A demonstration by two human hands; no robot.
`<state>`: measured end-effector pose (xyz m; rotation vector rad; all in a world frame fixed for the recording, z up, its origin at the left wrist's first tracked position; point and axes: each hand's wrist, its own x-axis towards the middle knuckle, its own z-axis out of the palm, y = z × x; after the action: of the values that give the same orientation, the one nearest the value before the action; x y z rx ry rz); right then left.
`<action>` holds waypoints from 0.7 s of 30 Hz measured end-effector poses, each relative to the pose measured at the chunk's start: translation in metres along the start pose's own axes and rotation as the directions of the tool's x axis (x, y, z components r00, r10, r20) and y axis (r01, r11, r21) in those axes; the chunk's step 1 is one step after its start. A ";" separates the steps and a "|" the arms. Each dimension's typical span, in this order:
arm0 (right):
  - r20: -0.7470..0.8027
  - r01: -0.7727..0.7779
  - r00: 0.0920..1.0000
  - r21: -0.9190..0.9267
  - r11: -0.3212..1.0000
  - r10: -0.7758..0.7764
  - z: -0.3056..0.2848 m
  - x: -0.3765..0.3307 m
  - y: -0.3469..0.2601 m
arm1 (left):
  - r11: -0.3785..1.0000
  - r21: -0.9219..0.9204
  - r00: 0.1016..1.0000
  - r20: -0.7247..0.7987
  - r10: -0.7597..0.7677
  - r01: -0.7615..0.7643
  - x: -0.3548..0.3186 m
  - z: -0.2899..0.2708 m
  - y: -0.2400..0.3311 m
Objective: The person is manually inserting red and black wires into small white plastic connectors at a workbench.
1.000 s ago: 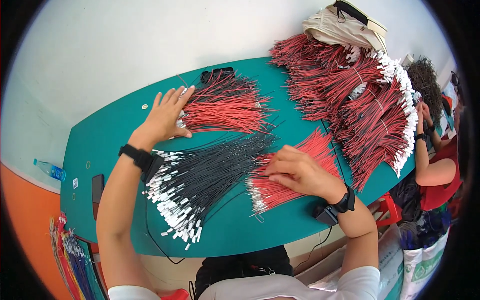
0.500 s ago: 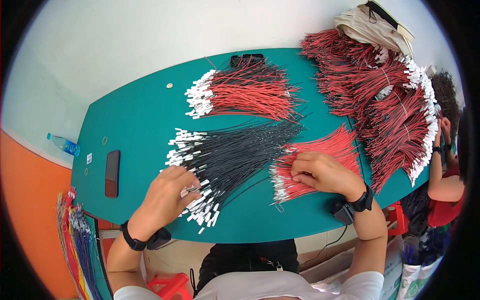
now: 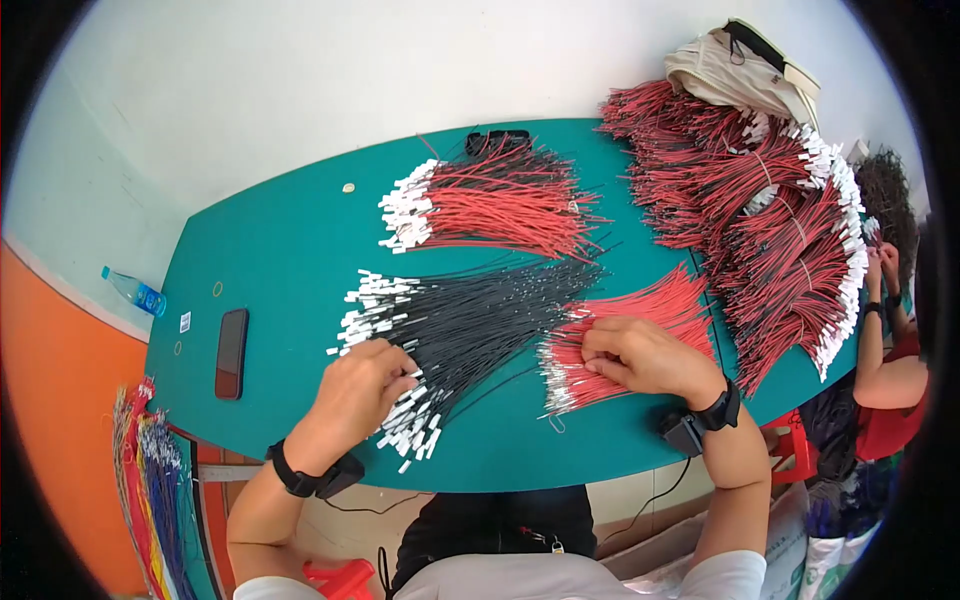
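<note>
Since half a second earlier, little was changed: the left hand was kept curled on the white-tipped ends of the black wires, and the right hand pinched the red wires on the green table.

Your teal table carries: black wire bundle, three red wire lots, dark phone, beige bag.

bare green table left; wire bundles crowd the right.
</note>
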<state>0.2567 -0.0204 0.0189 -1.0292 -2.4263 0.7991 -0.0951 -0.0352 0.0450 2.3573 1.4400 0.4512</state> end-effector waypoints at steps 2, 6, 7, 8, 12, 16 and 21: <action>-0.012 0.017 1.000 0.040 0.999 -0.017 0.001 0.000 0.000 | 1.000 0.026 1.000 -0.010 0.006 -0.006 0.004 0.001 0.000; -0.100 -0.026 0.994 0.056 0.998 0.032 -0.002 -0.004 -0.002 | 0.999 0.039 0.999 -0.048 -0.018 0.020 0.010 -0.001 0.001; -0.105 -0.037 0.994 0.053 0.998 0.043 -0.002 -0.003 -0.004 | 0.999 0.013 0.995 -0.084 -0.052 0.053 0.010 -0.004 0.002; -0.117 -0.062 0.990 0.138 0.988 0.079 -0.003 0.000 -0.006 | 0.996 -0.015 0.989 -0.119 -0.087 0.085 0.010 -0.009 0.002; -0.180 -0.101 0.971 0.303 0.948 0.160 -0.005 0.001 -0.009 | 0.991 -0.073 0.965 -0.228 -0.127 0.113 0.020 -0.034 -0.003; -0.277 -0.014 0.955 0.325 0.946 0.109 -0.001 0.000 -0.004 | 0.830 -0.552 0.891 -0.410 -0.194 -0.074 0.041 -0.047 0.001; -0.375 0.089 0.927 0.279 0.956 0.023 -0.002 -0.001 -0.007 | 0.523 -0.852 0.977 -0.119 -0.176 -0.009 0.063 -0.020 0.036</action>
<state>0.2550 -0.0243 0.0246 -0.9240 -1.9292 0.8317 -0.0482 0.0079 0.0844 1.4383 1.0080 1.0957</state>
